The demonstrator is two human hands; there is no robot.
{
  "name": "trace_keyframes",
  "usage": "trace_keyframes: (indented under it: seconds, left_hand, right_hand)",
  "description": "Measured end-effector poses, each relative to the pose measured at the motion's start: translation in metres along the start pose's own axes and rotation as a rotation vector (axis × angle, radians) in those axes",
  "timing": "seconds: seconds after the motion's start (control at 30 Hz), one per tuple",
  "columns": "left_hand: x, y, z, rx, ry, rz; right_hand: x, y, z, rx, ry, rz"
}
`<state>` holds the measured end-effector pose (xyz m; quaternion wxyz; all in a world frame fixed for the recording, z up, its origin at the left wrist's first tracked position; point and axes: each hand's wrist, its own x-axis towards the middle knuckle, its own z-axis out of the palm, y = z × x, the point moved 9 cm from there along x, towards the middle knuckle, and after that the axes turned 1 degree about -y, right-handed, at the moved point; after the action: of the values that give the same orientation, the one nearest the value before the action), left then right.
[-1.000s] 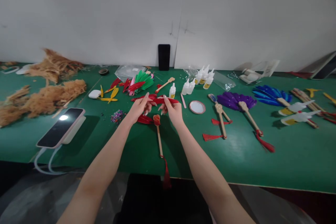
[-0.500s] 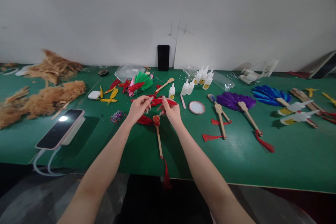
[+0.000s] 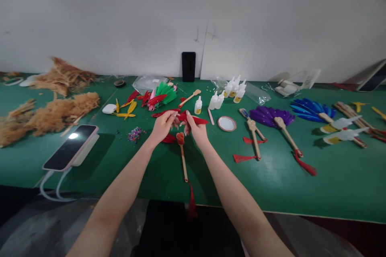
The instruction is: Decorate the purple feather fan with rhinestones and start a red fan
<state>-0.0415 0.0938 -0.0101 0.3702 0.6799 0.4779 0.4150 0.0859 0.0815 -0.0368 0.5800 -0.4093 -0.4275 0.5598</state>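
Between my two hands, above the table, is a red feather [image 3: 197,120]. My right hand [image 3: 196,128] pinches it between thumb and fingers, its tip pointing right. My left hand [image 3: 163,127] is closed in a pinch at the feather's other end; what exactly sits in those fingertips is too small to make out. Just below lies a wooden fan handle [image 3: 183,160] with a reddish patch at its head and a red tassel [image 3: 192,200] hanging over the table edge. One red feather [image 3: 169,139] lies at the handle's head, partly behind my left hand.
Glue bottles [image 3: 198,105] and a round white lid [image 3: 226,123] stand beyond and right of my hands. Finished purple [image 3: 271,116] and blue [image 3: 312,109] feather fans lie farther right. Leftward are loose beads [image 3: 134,134], yellow feathers [image 3: 129,110], a phone [image 3: 70,147] and brown fibre [image 3: 66,110].
My hands have drawn slightly closer together. The red feather has turned a little, its tip now reaching farther right past my right hand. The fan handle stays on the table.
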Motion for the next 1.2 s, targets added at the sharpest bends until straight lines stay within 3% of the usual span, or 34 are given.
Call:
trace_keyframes:
  seconds: [0.27, 0.67, 1.0, 1.2]
  left_hand:
    - [-0.002, 0.002, -0.005, 0.069, 0.067, 0.015]
    - [-0.003, 0.01, -0.003, 0.132, 0.059, 0.064]
    - [-0.005, 0.014, -0.003, 0.187, 0.129, 0.077]
    - [-0.004, 0.009, -0.004, 0.125, 0.076, 0.05]
  right_hand:
    - [-0.001, 0.0, 0.002, -0.015, 0.008, 0.006]
    - [-0.001, -0.001, 0.0, -0.051, 0.026, -0.044]
    - [-0.017, -0.014, -0.002, -0.203, 0.113, -0.214]
    - [-0.021, -0.02, -0.001, -0.288, 0.111, -0.282]
